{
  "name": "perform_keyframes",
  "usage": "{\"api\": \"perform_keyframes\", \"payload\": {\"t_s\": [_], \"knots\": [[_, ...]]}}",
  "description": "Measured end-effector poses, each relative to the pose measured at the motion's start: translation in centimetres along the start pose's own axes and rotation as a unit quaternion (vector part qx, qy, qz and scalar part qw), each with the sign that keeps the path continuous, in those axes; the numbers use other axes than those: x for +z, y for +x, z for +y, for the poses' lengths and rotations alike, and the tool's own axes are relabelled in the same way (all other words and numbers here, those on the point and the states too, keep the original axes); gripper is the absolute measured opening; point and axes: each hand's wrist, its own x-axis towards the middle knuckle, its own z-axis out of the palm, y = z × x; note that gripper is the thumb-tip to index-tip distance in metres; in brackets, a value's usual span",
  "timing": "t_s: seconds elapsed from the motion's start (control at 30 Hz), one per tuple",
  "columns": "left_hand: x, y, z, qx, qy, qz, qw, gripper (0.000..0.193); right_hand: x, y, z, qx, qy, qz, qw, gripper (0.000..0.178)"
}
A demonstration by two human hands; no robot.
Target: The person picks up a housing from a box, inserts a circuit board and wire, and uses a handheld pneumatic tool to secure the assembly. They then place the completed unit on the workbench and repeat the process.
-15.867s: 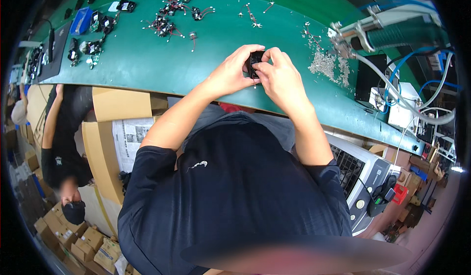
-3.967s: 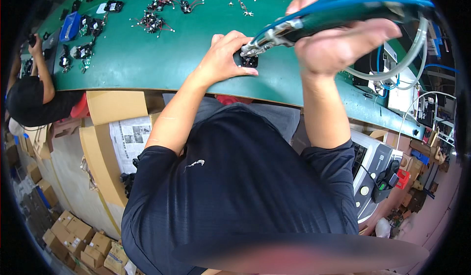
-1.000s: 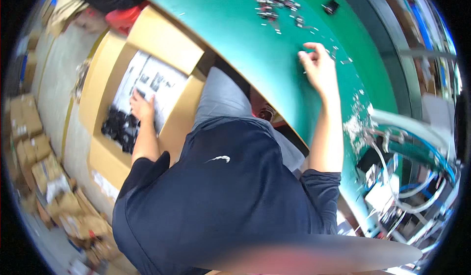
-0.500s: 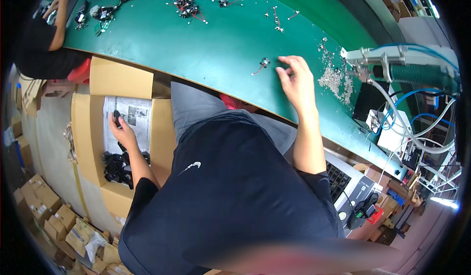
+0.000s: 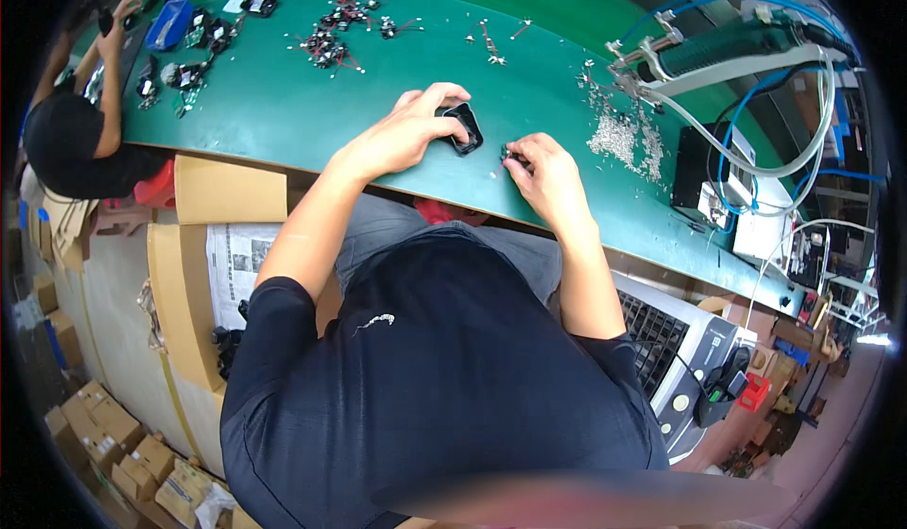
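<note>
At the far left, a co-worker in a black shirt (image 5: 66,142) is seen seated at the green workbench (image 5: 283,104), with both arms raised near the bench's far end. On the floor below, small cardboard boxes (image 5: 104,435) are stacked, and an open carton (image 5: 203,274) lined with printed paper is placed beside the person's left leg, with dark parts (image 5: 227,345) lying in it. On the bench top, clusters of small black parts with red wires (image 5: 331,38) are scattered toward the far edge.

Near the bench's front edge, a small black square housing (image 5: 464,128) is held down on the green surface by the left hand (image 5: 406,132), whose fingers are curled over its left side so that it is gripped against the bench. Just to the right of it, a tiny metal part with a thin lead (image 5: 505,159) is pinched between the fingertips of the right hand (image 5: 548,175), which is closed on it; the part is kept near the housing but apart from it.

Further right, a heap of small silvery screws (image 5: 619,137) is spread on the bench. Beyond it, a green-sleeved power tool (image 5: 727,47) is hung on a bracket, with blue hoses (image 5: 756,142) looped beneath, and a grey machine (image 5: 680,349) is stood below the bench edge
</note>
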Motion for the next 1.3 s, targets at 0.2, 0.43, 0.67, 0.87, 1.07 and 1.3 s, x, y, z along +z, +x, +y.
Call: {"api": "perform_keyframes", "payload": {"t_s": [0.2,0.43,0.67,0.87,1.07,1.3], "knots": [[1.1,1.0,-0.6,0.003,-0.118,0.048,0.992,0.062,-1.0,-1.6,-0.5,0.092,0.191,0.012,0.977,0.019],[1.7,3.9,-0.7,0.034,-0.038,-0.046,0.998,0.110,0.0,0.6,-1.7,0.081,0.219,0.063,0.970,0.020],[0.4,1.8,0.5,-0.026,-0.015,-0.043,0.999,0.107,1.0,1.6,-1.2,0.093,0.261,0.132,0.952,0.019],[-0.1,1.5,-0.4,0.009,0.000,-0.057,0.998,0.113,0.5,0.2,-2.5,0.044,0.169,0.126,0.977,0.019],[1.8,3.9,-1.4,0.079,-0.009,-0.065,0.995,0.097,1.1,0.7,-2.5,0.007,0.177,0.091,0.980,0.019],[5.5,4.4,0.7,0.100,-0.029,0.051,0.993,0.084,0.0,0.9,-2.3,-0.013,0.016,0.098,0.995,0.019]]}}
